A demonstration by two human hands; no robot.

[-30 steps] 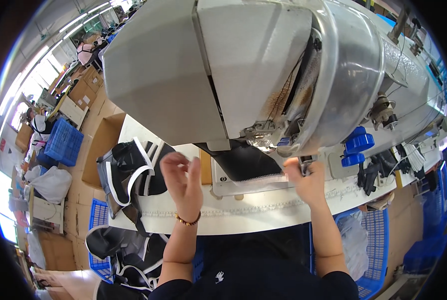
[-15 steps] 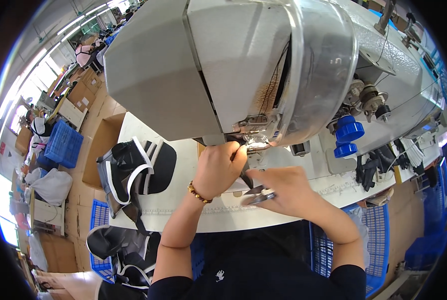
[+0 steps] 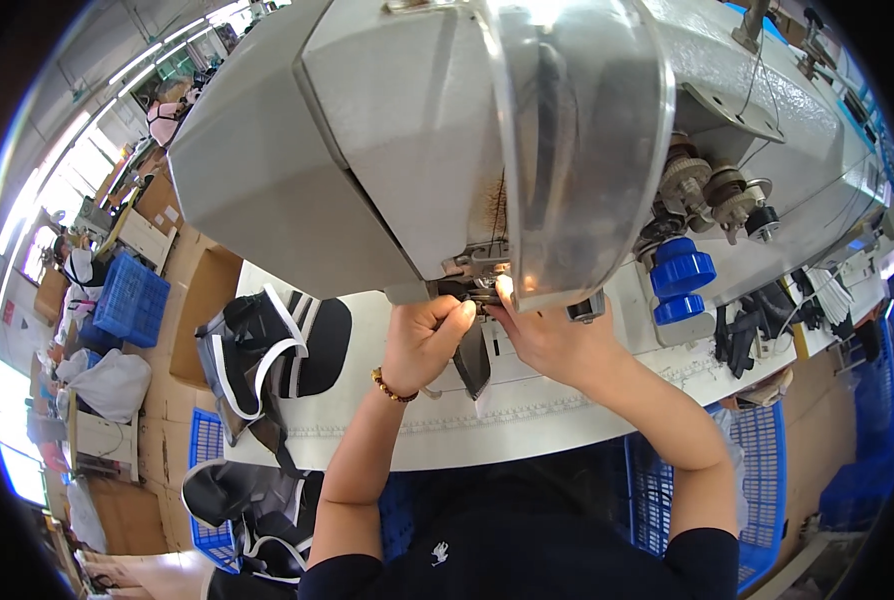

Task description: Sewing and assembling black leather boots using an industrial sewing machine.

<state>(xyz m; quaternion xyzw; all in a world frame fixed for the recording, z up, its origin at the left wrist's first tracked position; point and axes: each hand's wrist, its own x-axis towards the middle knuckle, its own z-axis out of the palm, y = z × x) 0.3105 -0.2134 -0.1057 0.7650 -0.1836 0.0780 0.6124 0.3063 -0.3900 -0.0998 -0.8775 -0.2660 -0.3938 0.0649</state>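
My left hand [image 3: 422, 340], with a beaded bracelet [image 3: 394, 386] at its wrist, is closed in a pinch just under the sewing machine head [image 3: 407, 130]. What it pinches is too small to make out. My right hand [image 3: 565, 342] is at the other side of the needle area [image 3: 482, 280], thumb and index finger close together at the lit metal parts. Its other fingers are curled, and anything inside them is hidden. Between both hands a dark pointed strip of material [image 3: 473, 365] hangs down over the white table [image 3: 427, 435].
Black and white sewn pieces [image 3: 257, 345] lie left on the table, above more pieces [image 3: 257, 510] in a blue basket [image 3: 207, 440]. Another blue basket [image 3: 757, 480] stands right. Blue knobs [image 3: 682, 270] jut from the machine; black strips [image 3: 742, 335] lie beyond. A cardboard box [image 3: 207, 320] adjoins the table.
My right hand has moved up and inward to the needle area; the silver snips it held no longer show. My left hand has shifted slightly down. The view has shifted around the machine head.
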